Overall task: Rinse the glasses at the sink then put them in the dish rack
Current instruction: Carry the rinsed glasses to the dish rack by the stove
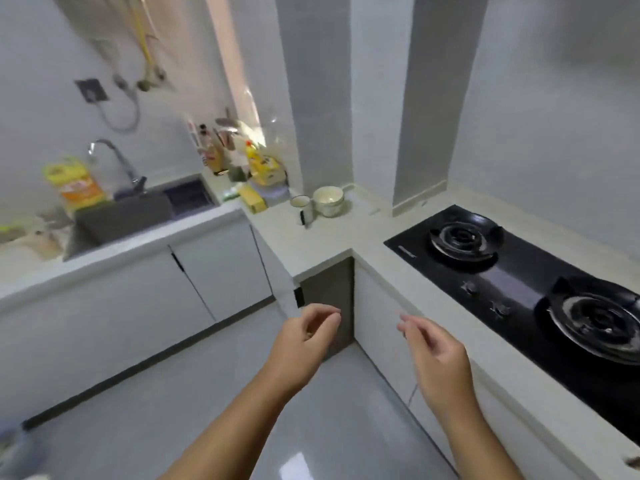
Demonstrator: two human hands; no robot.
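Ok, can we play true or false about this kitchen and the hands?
1. The left hand and the right hand hold nothing. True.
2. The stove has three burners. False: it has two.
3. A mug stands beside a bowl on the counter. True.
4. The faucet is next to the stove. False: it stands at the sink, far left.

A pale L-shaped countertop (pixel 332 237) carries a dark sink (pixel 121 220) at nine o'clock, a yellow bottle (pixel 74 183) behind it, a black two-burner hob (pixel 519 282) at three o'clock, and toward twelve a white mug (pixel 302 207) just beside a bowl (pixel 329 200).
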